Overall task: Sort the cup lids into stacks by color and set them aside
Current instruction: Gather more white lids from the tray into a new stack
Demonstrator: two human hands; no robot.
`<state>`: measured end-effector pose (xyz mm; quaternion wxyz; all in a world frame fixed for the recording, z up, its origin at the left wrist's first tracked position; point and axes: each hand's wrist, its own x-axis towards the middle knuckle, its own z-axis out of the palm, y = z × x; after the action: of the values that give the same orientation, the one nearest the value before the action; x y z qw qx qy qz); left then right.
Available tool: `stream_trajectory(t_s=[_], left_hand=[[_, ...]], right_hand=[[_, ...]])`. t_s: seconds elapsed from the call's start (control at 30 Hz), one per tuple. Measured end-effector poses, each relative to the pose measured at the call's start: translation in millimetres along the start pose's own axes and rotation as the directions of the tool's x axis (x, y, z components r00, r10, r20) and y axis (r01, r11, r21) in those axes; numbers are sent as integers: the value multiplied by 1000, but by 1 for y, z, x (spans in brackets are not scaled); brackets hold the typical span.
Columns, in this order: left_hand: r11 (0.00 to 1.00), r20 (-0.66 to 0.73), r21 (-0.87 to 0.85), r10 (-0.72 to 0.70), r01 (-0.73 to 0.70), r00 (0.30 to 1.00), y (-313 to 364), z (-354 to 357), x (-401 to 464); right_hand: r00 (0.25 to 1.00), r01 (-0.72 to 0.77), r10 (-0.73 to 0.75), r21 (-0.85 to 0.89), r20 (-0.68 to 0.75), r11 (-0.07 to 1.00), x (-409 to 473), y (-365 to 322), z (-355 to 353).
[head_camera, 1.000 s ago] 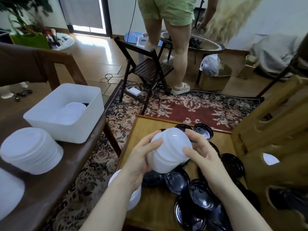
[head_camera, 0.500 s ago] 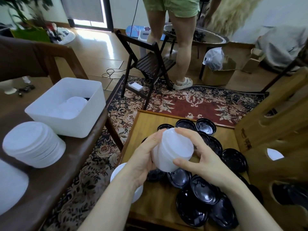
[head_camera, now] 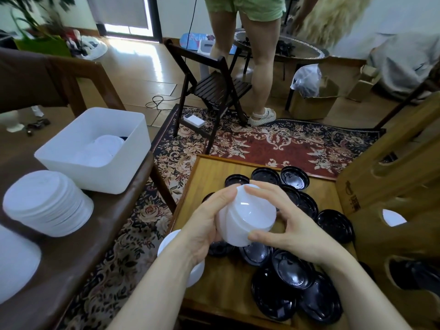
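Domestic interior with a patterned rug (head_camera: 273,144) on the floor; the working surface (head_camera: 214,177) is a low wooden tray-edged top in the foreground. Both hands hold a short stack of white lids (head_camera: 246,216) above it. The left hand (head_camera: 204,225) wraps the stack from the near left side and the right hand (head_camera: 285,232) closes on it from the right, thumb at the lower rim and fingers over the top; the two-sided grasp probably serves to square the nested lids so they sit flush. Black lids (head_camera: 292,277) lie loose and overlapping on the surface beneath and to the right, apparently not yet gathered into a stack of their own colour. A further white piece (head_camera: 166,244), largely hidden by the left forearm, sits at the surface's near left edge. On the darker brown side table (head_camera: 78,256) to the left, a taller white stack (head_camera: 47,202) already stands set aside, just in front of a white bin (head_camera: 95,148) that holds more white lids. Placement suggests the side table is the destination for the white colour. A second person stands by a folding chair (head_camera: 214,89) in the background.
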<state>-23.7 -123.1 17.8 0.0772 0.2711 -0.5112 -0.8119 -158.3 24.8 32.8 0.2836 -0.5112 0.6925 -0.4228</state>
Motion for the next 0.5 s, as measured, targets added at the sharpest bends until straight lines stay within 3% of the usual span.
stream_trajectory(t_s=[0.2, 0.5], left_hand=[[998, 48, 61, -15, 12, 999, 1, 2, -2], [996, -106, 6, 86, -86, 991, 4, 7, -1]], right_hand=[[999, -25, 25, 6, 49, 1000, -3, 2, -6], [975, 3, 18, 95, -222, 995, 4, -4, 26]])
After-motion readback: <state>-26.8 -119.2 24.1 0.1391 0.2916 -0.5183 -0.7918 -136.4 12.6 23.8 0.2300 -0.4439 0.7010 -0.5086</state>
